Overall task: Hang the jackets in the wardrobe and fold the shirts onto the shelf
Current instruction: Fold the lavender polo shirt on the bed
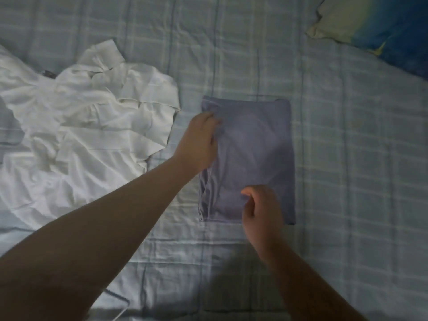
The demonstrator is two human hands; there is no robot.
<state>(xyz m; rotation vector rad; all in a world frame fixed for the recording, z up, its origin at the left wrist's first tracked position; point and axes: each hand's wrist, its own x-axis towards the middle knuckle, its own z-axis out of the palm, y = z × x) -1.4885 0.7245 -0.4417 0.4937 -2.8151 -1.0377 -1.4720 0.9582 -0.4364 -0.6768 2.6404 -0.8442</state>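
Head view: left hand [201,141] grips the folded lilac shirt [257,149] at its left edge; right hand [262,213] curled at its near edge, grip unclear.

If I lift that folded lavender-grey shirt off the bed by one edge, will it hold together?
Probably not: the folded lavender-grey shirt looks thin, so likely light and floppy; loose layers show along its left edge, so it would probably sag open. On the soft checked bedspread, pushing would likely bunch it.
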